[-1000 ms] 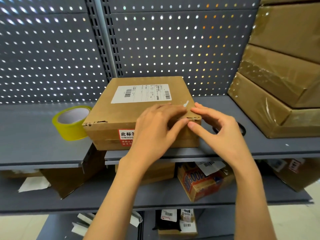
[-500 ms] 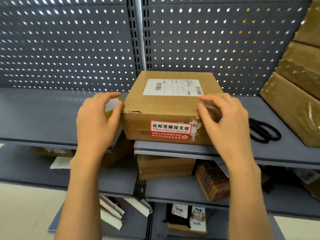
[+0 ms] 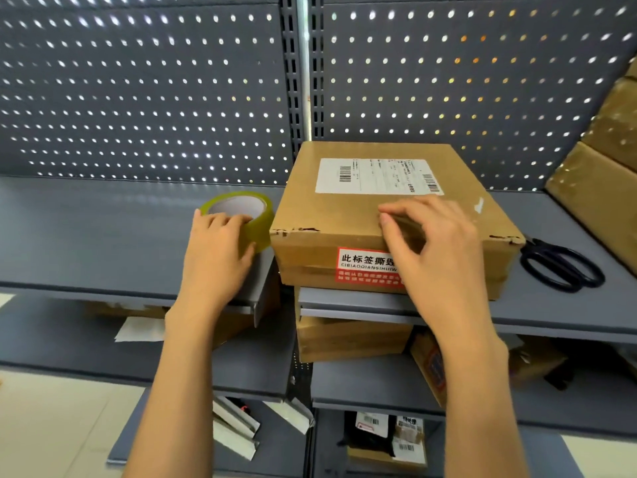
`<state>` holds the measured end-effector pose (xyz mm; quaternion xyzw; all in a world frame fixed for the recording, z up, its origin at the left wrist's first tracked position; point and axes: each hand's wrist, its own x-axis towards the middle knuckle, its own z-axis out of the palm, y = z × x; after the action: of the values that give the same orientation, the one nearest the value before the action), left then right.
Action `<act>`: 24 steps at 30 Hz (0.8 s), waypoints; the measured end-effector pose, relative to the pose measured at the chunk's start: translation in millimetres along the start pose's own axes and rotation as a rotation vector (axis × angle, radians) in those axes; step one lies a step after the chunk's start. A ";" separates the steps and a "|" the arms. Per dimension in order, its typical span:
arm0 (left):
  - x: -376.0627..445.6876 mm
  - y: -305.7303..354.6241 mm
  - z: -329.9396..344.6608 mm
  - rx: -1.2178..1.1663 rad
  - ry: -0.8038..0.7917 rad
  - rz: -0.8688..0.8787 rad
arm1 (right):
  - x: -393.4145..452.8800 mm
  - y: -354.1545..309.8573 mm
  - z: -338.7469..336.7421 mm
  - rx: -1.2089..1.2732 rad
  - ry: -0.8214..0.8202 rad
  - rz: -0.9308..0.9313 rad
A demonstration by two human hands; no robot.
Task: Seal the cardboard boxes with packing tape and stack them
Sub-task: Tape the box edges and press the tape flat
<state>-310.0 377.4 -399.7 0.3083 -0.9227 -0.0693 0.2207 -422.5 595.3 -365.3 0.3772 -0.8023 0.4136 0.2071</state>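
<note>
A flat brown cardboard box [image 3: 348, 212] with a white shipping label and a red sticker on its front lies on the grey shelf [image 3: 86, 243]. My right hand [image 3: 431, 250] rests on the box's near top edge with curled fingers, fingertips on the cardboard. Just left of the box stands a yellowish roll of packing tape [image 3: 246, 210]. My left hand [image 3: 217, 250] grips the roll, fingers over its rim into the core.
Black scissors [image 3: 562, 267] lie on the shelf right of the box. Tape-wrapped cardboard boxes [image 3: 599, 188] are stacked at the far right. A perforated grey back panel stands behind. Lower shelves hold more boxes [image 3: 351, 336] and small parcels.
My left hand left the box's left side and took hold of the tape roll. My right hand shifted from the box's right corner to the middle of its front top edge.
</note>
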 end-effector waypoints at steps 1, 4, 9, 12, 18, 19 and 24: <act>1.3 0.0 0.5 0.023 0.015 0.014 | -1.1 -0.3 1.1 0.002 0.008 0.002; 2.3 -2.0 0.8 0.025 0.083 0.035 | -4.3 -1.2 3.5 0.006 0.033 0.013; -5.4 4.6 -23.4 -0.391 0.298 -0.070 | -6.4 -2.6 6.1 0.042 0.063 0.041; -11.6 18.8 -49.0 -0.579 0.429 0.046 | -5.3 -7.5 5.2 0.105 0.043 0.049; -45.2 56.2 -81.5 -0.722 0.421 0.226 | 14.8 -33.5 -7.3 0.614 -0.134 0.047; -51.2 64.4 -84.9 -0.710 0.420 0.245 | 18.9 -36.9 -10.9 0.665 -0.178 0.038; -77.9 109.2 -92.2 -0.614 0.314 0.329 | 27.9 -30.8 -34.6 0.807 -0.407 -0.008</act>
<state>-271.8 512.2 -316.9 0.0825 -0.8509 -0.2583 0.4499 -415.4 600.0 -311.8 0.5045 -0.5998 0.6099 -0.1171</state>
